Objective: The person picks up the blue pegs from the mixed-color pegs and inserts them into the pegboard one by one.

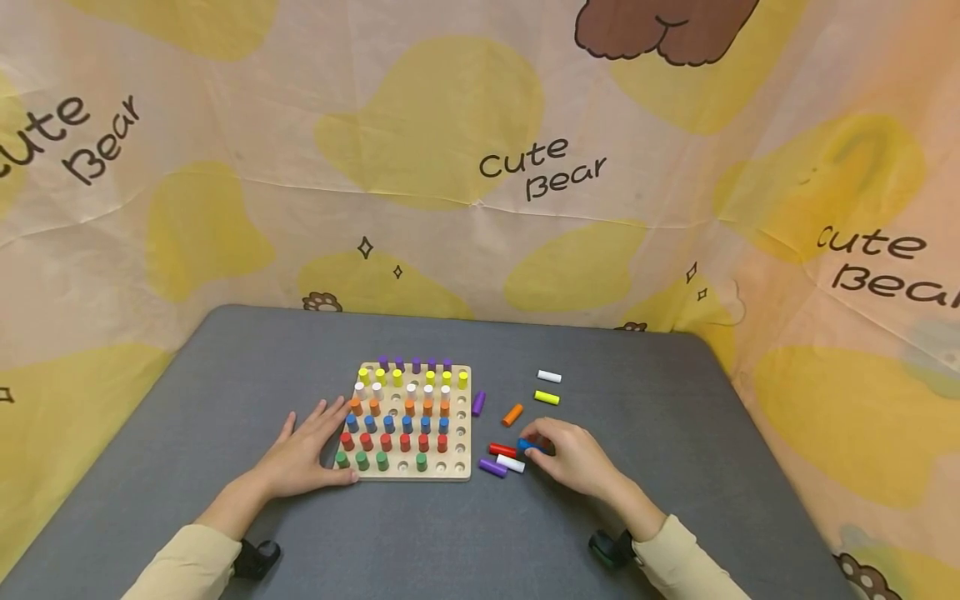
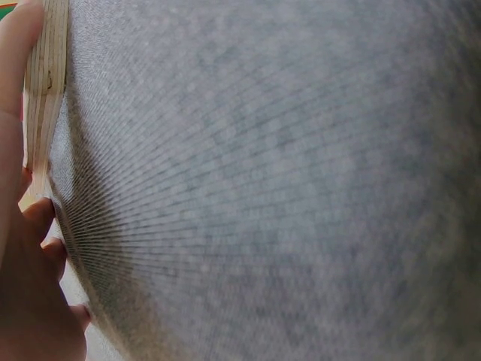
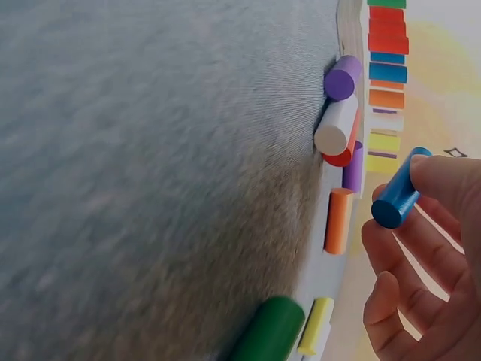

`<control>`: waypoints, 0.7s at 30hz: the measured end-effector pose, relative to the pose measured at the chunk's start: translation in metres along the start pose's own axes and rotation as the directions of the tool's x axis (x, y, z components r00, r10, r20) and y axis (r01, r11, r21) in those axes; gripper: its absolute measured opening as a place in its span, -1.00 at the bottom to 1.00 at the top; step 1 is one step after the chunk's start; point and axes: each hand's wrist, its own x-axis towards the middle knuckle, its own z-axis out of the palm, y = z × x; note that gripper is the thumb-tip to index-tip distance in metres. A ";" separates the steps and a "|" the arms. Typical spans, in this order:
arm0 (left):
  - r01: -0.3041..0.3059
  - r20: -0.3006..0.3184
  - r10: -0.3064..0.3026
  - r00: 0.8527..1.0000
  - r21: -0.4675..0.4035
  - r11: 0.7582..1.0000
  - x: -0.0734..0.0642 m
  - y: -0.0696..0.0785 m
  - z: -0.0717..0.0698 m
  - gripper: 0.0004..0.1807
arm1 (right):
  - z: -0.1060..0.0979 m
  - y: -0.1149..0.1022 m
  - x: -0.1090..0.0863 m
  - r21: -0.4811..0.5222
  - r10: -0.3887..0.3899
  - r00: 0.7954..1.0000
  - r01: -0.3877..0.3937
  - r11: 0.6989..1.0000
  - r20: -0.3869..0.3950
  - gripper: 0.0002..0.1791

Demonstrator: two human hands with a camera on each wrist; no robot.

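Observation:
My right hand [image 1: 570, 457] pinches a blue peg [image 3: 398, 192] between thumb and fingertips, above the loose pegs beside the board. In the right wrist view the peg is tilted, one round end facing the camera. My left hand [image 1: 303, 454] rests at the left side of a wooden pegboard [image 1: 452, 477], fingers spread and its thumb at the near left corner. Rows of upright pegs fill much of the board: purple at the back, then yellow, white, orange, blue, red and green at the front. Bare holes show down its right side and within several rows.
Right of the board lie a red peg [image 1: 502, 449], a white peg [image 1: 511, 463] and a purple peg [image 1: 492, 468] close together. Farther back are an orange peg [image 1: 512, 415] and a yellow peg [image 1: 547, 397]. A green peg [image 3: 270, 331] shows in the right wrist view.

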 end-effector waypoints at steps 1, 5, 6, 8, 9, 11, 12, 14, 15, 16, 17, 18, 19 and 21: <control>0.000 0.000 0.000 1.000 -0.001 1.000 0.000 0.000 0.000 0.21 | 0.001 0.000 0.002 0.002 0.007 1.000 -0.007 1.000 0.007 -0.82; -0.003 0.001 0.003 1.000 -0.004 1.000 0.000 0.000 -0.001 0.21 | 0.007 -0.002 0.009 0.015 0.036 0.998 -0.036 0.999 0.042 -0.82; -0.003 0.000 0.003 1.000 -0.007 1.000 -0.001 0.000 -0.001 0.21 | 0.009 -0.003 0.011 0.017 0.041 0.998 -0.042 0.999 0.050 -0.81; -0.003 -0.001 0.003 1.000 -0.009 1.000 -0.001 0.000 -0.001 0.20 | 0.011 -0.005 0.015 0.023 0.048 0.997 -0.050 0.999 0.060 -0.79; -0.002 -0.002 0.002 1.000 -0.007 1.000 -0.001 0.000 -0.001 0.21 | 0.012 -0.007 0.017 0.031 0.051 0.997 -0.053 0.998 0.064 -0.79; -0.001 -0.003 0.001 1.000 -0.007 1.000 -0.001 0.000 -0.001 0.20 | 0.014 -0.010 0.022 0.041 0.058 0.996 -0.061 0.997 0.066 -0.77; 0.000 -0.002 0.000 1.000 -0.007 1.000 -0.001 0.000 -0.001 0.20 | 0.016 -0.012 0.024 0.049 0.058 0.996 -0.061 0.997 0.064 -0.77; 0.001 -0.002 -0.001 1.000 -0.006 1.000 -0.001 0.001 -0.001 0.20 | 0.018 -0.015 0.029 0.074 0.052 0.997 -0.056 0.996 0.056 -0.77; 0.001 -0.001 -0.001 1.000 -0.008 1.000 -0.001 0.001 -0.001 0.20 | 0.019 -0.016 0.031 0.083 0.045 0.998 -0.049 0.995 0.051 -0.76; 0.001 -0.001 -0.001 1.000 -0.011 1.000 -0.001 0.001 -0.001 0.20 | 0.021 -0.017 0.034 0.090 0.036 0.998 -0.040 0.995 0.046 -0.77; 0.001 -0.001 -0.001 1.000 -0.012 1.000 -0.001 0.001 -0.001 0.20 | 0.022 -0.018 0.036 0.095 0.028 0.999 -0.032 0.995 0.040 -0.77; 0.000 -0.002 0.000 1.000 -0.013 1.000 -0.001 0.001 -0.001 0.20 | 0.023 -0.019 0.038 0.104 0.023 0.999 -0.027 0.994 0.036 -0.78; -0.001 -0.003 0.001 1.000 -0.014 1.000 -0.001 0.002 -0.001 0.20 | 0.025 -0.019 0.040 0.108 0.019 0.999 -0.023 0.994 0.033 -0.78; -0.002 -0.002 0.002 1.000 -0.013 1.000 -0.001 0.002 -0.002 0.20 | 0.027 -0.021 0.044 0.119 0.020 0.999 -0.024 0.993 0.030 -0.78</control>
